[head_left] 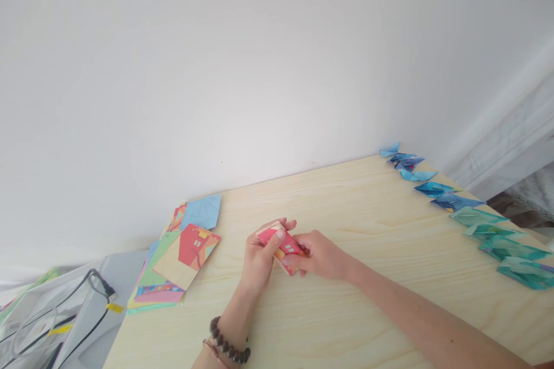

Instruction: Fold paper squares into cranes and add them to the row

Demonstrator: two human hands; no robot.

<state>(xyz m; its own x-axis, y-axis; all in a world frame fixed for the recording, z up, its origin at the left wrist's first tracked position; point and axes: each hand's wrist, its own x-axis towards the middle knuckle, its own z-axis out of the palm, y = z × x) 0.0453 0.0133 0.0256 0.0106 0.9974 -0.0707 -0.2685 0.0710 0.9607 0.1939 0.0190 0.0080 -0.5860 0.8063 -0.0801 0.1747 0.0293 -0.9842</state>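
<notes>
- While both hands meet over the middle of the table (346,311), a folded red paper (283,242) sits between them, lifted just off the wood or barely touching it; cannot tell which.
- Left hand (259,253): thumb pressed flat on top of the paper, fingers curled closed under its far edge. Likely a steadying hold.
- Right hand (322,255): fingers drawn in tight, pinching the near right corner. Gripping from opposite sides probably holds the layers flat against each other.
- Bead bracelet (229,346) on the left wrist.
- Stack of patterned sheets (182,265) lies at the left table edge, fanned and overhanging slightly, within easy reach of the left hand.
- Row of blue and teal folded pieces (454,207) runs along the right edge, well apart from the hands, laid end to end as if set out of the way.
- Hidden: the paper's underside and most of its outline, covered by thumb and knuckles; its exact shape is not readable.
- Cut off: cables (93,288) and a white case (38,311) at lower left run out of frame; the last teal piece does too.
- Wall (259,69) fills the upper half, plain.
</notes>
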